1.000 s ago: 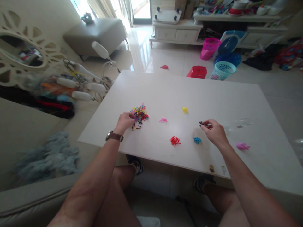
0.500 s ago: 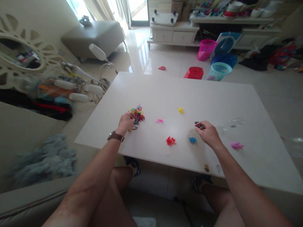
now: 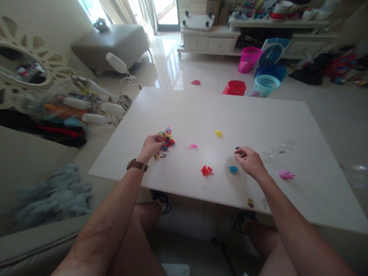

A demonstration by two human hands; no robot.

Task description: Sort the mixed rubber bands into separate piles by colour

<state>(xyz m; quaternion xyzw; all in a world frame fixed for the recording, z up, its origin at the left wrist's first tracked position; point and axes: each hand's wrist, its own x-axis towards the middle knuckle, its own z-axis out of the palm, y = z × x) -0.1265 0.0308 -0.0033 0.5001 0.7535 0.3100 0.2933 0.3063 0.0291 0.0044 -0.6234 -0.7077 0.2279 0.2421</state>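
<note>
A mixed heap of small colored bands [image 3: 166, 141] lies on the white table [image 3: 201, 111]. My left hand [image 3: 151, 146] rests at the heap's near edge, fingers curled into it in a pinch. My right hand [image 3: 250, 162] is closed over a small pile of black bands [image 3: 238, 148]. Sorted little piles lie between the hands: pink [image 3: 192, 146], yellow [image 3: 218, 133], red [image 3: 206, 171] and blue [image 3: 233, 169]. A purple pile [image 3: 286, 175] lies right of my right hand.
A clear plastic bag [image 3: 277, 148] lies on the table beyond my right hand. On the floor past the table stand a red box [image 3: 235, 87], a teal basket [image 3: 263, 85] and a pink basket [image 3: 248, 59]. A cluttered rack [image 3: 86, 103] stands left.
Both hands stay at their piles; the left fingers have shifted slightly in the mixed heap. The view has drifted a little as my head moved.
</note>
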